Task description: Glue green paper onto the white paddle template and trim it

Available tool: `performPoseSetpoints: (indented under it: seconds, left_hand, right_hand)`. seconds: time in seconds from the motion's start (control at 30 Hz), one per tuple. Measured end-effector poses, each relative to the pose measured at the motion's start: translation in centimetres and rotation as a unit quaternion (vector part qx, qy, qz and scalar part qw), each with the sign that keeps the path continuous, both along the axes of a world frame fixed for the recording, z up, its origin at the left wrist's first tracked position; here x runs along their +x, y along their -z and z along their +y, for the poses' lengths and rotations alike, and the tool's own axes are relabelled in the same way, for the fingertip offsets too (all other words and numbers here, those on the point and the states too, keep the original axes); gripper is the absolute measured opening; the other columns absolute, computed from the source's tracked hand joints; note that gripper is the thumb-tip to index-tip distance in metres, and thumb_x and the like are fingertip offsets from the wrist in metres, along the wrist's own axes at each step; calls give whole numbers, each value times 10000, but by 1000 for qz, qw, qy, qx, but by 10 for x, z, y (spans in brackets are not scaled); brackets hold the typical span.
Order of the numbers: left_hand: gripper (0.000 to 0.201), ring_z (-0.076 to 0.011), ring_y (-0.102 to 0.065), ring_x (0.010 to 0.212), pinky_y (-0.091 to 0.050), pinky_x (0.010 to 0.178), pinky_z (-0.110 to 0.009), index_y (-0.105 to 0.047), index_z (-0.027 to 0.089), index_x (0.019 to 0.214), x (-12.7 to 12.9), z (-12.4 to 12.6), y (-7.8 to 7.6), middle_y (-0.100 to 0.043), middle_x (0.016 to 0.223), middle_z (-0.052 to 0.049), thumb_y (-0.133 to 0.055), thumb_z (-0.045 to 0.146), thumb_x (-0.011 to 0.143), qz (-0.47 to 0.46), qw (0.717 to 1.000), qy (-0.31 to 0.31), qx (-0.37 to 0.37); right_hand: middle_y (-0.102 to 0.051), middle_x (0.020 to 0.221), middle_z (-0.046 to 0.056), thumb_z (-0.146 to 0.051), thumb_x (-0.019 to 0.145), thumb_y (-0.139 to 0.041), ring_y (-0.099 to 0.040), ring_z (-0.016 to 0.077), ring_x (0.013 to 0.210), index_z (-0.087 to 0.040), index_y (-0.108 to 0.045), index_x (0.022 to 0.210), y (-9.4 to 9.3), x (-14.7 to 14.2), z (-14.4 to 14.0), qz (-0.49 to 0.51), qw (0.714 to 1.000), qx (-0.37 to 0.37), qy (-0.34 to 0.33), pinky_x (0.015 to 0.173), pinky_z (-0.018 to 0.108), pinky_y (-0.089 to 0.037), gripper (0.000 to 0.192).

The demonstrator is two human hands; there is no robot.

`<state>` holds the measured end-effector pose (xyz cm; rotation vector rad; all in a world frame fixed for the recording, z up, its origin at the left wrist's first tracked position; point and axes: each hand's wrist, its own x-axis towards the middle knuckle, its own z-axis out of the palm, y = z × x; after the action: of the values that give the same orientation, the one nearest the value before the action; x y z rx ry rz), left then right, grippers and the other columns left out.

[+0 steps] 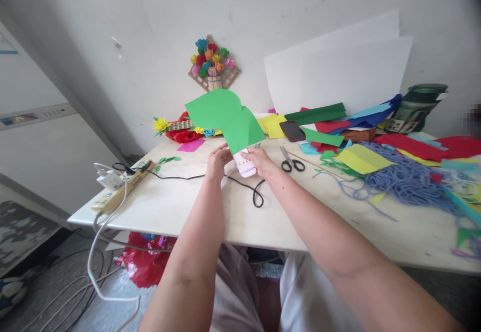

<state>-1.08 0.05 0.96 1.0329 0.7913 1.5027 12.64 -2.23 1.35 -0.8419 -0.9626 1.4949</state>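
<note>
A large sheet of green paper (214, 111) with curved cut edges is held up above the table, bent over at the top. Against its lower end sits a white rounded flat object (247, 170) with a purple line and small marks; its kind I cannot make out. My right hand (258, 160) is closed on this white object, thumb across its face near the paper's bottom edge. My left hand (219, 161) is closed at the paper's lower left edge, fingertips partly hidden. Black-handled scissors (291, 161) lie just right of my right hand.
A power strip (124, 186) with a white charger stands at the table's left, its black cord (244, 185) running beneath my hands. Blue-violet yarn (406, 176), coloured paper (364, 159), a phone (293, 131) and a green jar (417, 106) crowd the right. Paper flowers (210, 58) hang behind.
</note>
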Motion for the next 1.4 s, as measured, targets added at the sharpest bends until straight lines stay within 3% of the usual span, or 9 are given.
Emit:
performPoseSetpoints:
  seconds: [0.17,0.43,0.73,0.97,1.4]
  left_hand:
    - [397,-121,-603,608,-484,677,-290,-636,152,961,-1,-3,1,-662,702,-16,-701,221,575,-15,999,42,31]
    - [482,-141,-623,663,-478,704,-310,-618,174,1015,-3,-3,4,-673,769,-34,-749,238,555,-17,996,79,46]
    - [426,-128,-599,601,-470,627,-285,-623,164,941,-1,-2,5,-654,708,-15,-746,232,539,-17,997,70,37]
    - [247,-117,-557,538,-451,563,-263,-624,143,767,-2,0,7,-600,603,-2,-696,235,550,-1,998,52,27]
    - [175,-92,-512,485,-431,502,-225,-569,145,626,-7,4,7,-534,526,22,-676,268,562,-16,999,-40,17]
  right_hand:
    - [-629,538,5,-65,713,-565,-583,125,474,-122,-589,728,-2,5,-1,10,999,-10,-31,566,286,-508,64]
    - [-649,581,17,-42,710,-554,-613,143,524,-125,-590,750,-4,8,-1,31,999,1,-40,611,306,-520,99]
    - [-639,556,16,-34,705,-549,-599,146,495,-121,-587,725,-5,7,-2,16,999,-25,-44,584,308,-516,97]
    - [-640,553,14,-22,704,-562,-597,130,497,-118,-600,711,-6,7,-4,4,998,-35,-59,574,266,-505,103]
    - [-632,533,27,-12,696,-547,-572,127,454,-105,-583,690,-10,7,-11,-40,995,-48,-77,489,252,-479,99]
